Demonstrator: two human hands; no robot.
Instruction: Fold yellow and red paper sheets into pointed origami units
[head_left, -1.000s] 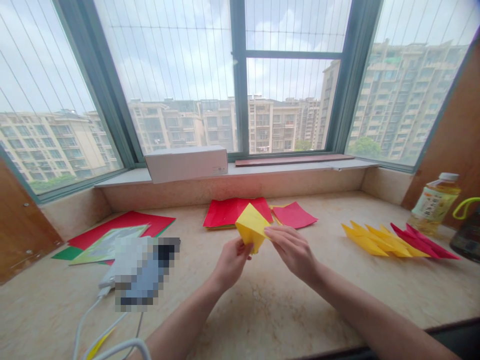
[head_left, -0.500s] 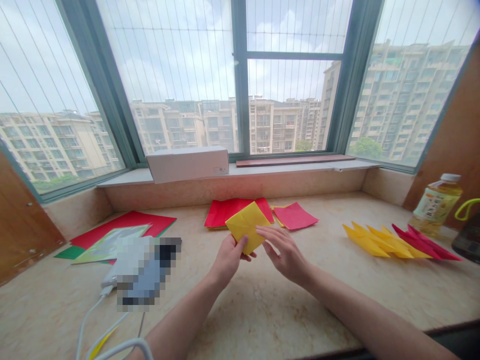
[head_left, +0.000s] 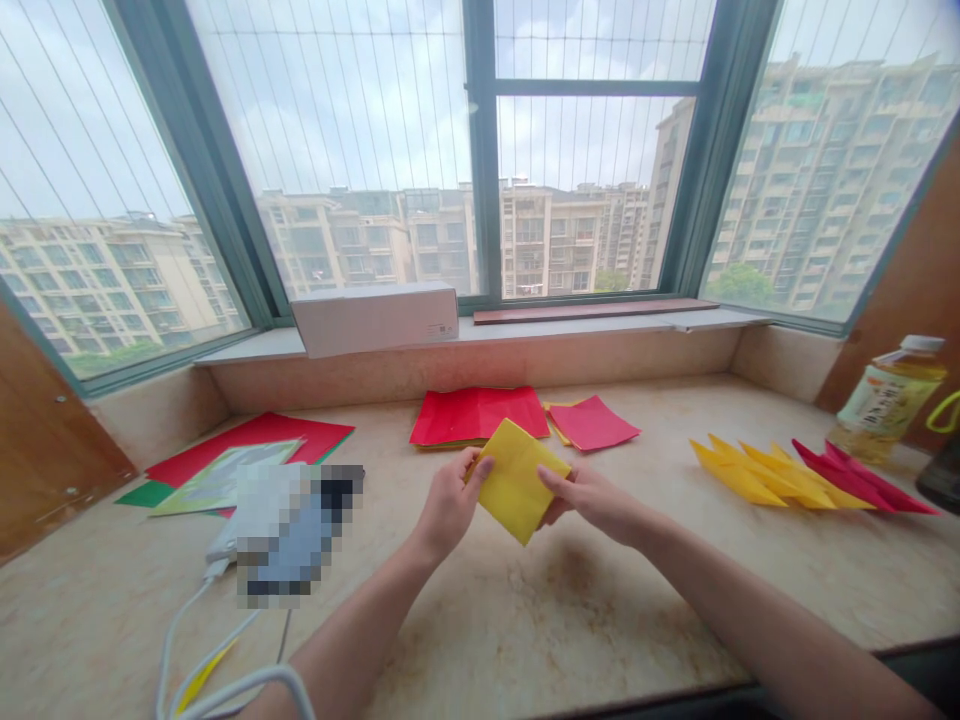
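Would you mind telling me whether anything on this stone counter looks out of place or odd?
One thing stands out: a pixelated object lies against the red paper sheet at the left, with white cables trailing toward the counter's front. It is too blurred to identify.

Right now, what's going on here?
A person is holding a folded square of yellow paper between their left hand and right hand, above a marble counter. Just beyond it lie a red paper stack and a pink square. Farther right are pointed yellow folded pieces and red folded pieces.
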